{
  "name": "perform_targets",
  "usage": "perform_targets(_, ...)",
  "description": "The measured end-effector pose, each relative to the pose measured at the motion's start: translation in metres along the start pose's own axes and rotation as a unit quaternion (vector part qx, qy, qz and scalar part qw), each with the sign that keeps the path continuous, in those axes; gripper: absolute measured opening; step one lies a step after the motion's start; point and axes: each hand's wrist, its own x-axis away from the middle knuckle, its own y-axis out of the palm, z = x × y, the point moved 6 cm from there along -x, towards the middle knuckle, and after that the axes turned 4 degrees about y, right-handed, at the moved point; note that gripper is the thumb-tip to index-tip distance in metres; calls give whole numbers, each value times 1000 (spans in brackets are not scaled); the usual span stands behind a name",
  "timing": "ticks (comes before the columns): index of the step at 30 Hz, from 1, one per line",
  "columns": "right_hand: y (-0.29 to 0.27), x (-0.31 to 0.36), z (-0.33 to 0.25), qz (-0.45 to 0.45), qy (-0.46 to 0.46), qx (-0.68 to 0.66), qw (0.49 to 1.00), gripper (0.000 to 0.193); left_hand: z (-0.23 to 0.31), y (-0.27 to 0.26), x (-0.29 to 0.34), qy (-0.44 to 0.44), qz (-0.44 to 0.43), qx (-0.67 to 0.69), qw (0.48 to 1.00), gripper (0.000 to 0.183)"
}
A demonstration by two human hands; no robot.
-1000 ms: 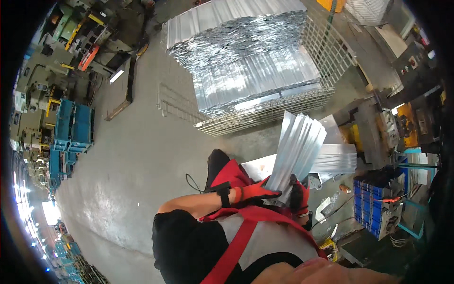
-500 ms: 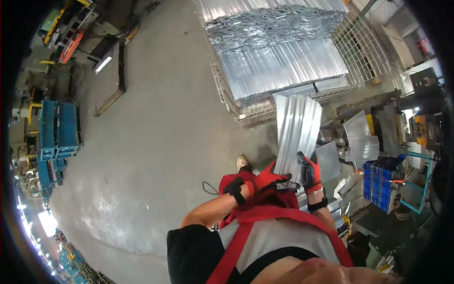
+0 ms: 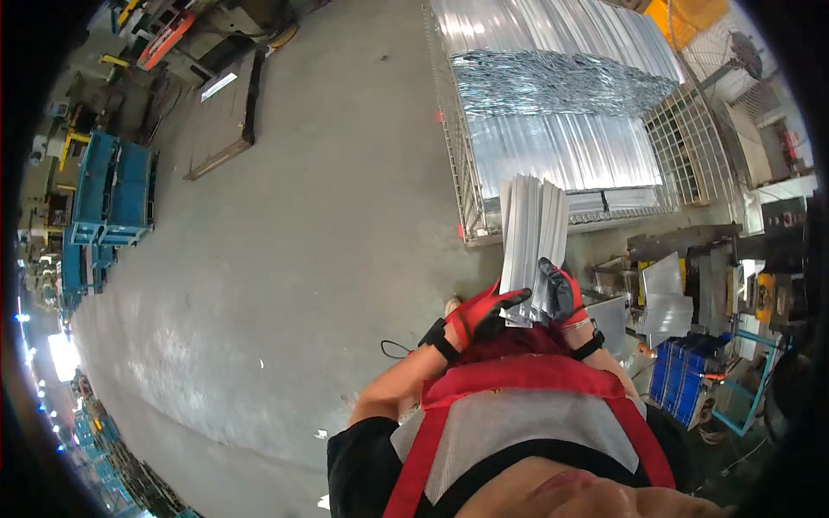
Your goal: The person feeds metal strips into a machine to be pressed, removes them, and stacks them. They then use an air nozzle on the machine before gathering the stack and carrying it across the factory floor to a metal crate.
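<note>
A bundle of long, shiny metal strips (image 3: 528,237) is held between my two gloved hands in front of my waist, its far end pointing toward the wire cage. My left hand (image 3: 485,312), in a red and black glove, is closed on the near left side of the bundle. On the right side, my right hand (image 3: 563,295) grips it, black fingers lying over the strips. Several strip edges show separately, slightly fanned at the far end. The fingers under the bundle are hidden.
Ahead stands a wire mesh cage (image 3: 464,164) filled with stacked metal strips (image 3: 561,151). To the right are loose metal sheets (image 3: 667,302), a blue crate (image 3: 678,380) and a teal frame (image 3: 749,380). Blue racks (image 3: 117,190) and a board (image 3: 220,121) lie at the left.
The bundle has turned so that it looks narrower and its separate edges show. Both hands stay on it. The view has shifted, so the cage appears farther right.
</note>
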Motion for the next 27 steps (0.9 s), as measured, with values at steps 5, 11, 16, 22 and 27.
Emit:
perform_targets(5, -4, -81, -11, -75, 95, -41, 992, 29, 52, 25, -44, 126, -22, 251, 959, 63)
perform_targets(11, -25, -169, -63, -139, 98, 1, 986, 38, 119, 31, -115, 175, 78, -197, 962, 53)
perform_targets(16, -34, -220, -75, -211, 129, 4, 969, 39, 87, -1, -176, 300, 117, -367, 872, 47)
perform_targets(22, -59, -315, -26, -215, 195, -25, 956, 50, 51, -70, -241, 156, 234, -217, 935, 48)
perform_targets(27, -17, -369, -4, -180, 130, 86, 971, 53, 4, -154, -279, 96, 327, 107, 934, 41)
